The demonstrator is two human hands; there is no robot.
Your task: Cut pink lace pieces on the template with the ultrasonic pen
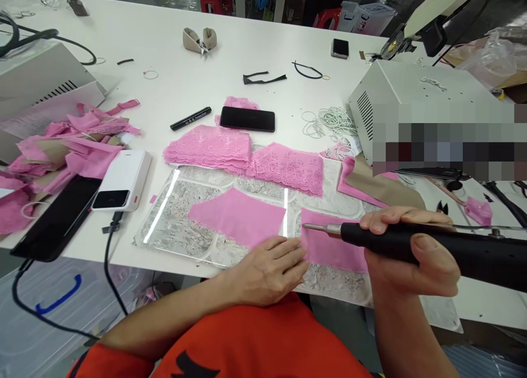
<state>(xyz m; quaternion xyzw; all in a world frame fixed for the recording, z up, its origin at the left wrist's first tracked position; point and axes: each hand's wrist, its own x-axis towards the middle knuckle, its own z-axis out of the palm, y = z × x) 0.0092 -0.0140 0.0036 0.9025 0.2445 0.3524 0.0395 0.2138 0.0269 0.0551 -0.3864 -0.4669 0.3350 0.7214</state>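
My right hand [395, 271] is wrapped round a black electric screwdriver-like tool [379, 239] with a slim metal tip pointing left. The tip is over a pink fabric piece [333, 251]; I cannot tell whether it touches. My left hand [272, 271] lies flat, fingers stretched, between that piece and another pink fabric piece [242, 216], touching the second one's lower edge. Both pieces rest on a marble-patterned mat [181, 224] under a clear cover. Behind them lie stacked pink lace pieces [209, 150] and a further lace piece [288, 166].
A black phone [247, 118] and a marker [190, 118] lie beyond the lace. On the left are a white power bank [123, 174] and a heap of pink fabric [78, 142]. White cord [335, 120] lies beside a grey machine box [415, 98] at right.
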